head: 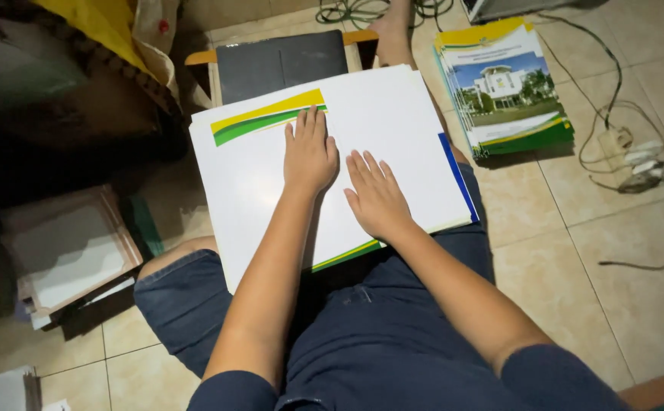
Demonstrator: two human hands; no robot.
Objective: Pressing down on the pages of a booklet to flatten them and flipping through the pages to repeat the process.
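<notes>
A large white folded sheet (pixel 393 114) with a yellow and green band lies across my lap, on top of more sheets with green and blue edges. My left hand (pixel 310 151) rests flat on it, palm down, fingers together, near the coloured band. My right hand (pixel 376 194) lies flat beside it, fingers slightly spread, pressing along the middle of the sheet. Neither hand holds anything.
A stack of printed covers with a building picture (pixel 504 85) sits on the tiled floor at the right. A power strip and cables (pixel 636 160) lie further right. A dark board on a small wooden stand (pixel 282 62) is ahead. Paper piles (pixel 69 251) sit at the left.
</notes>
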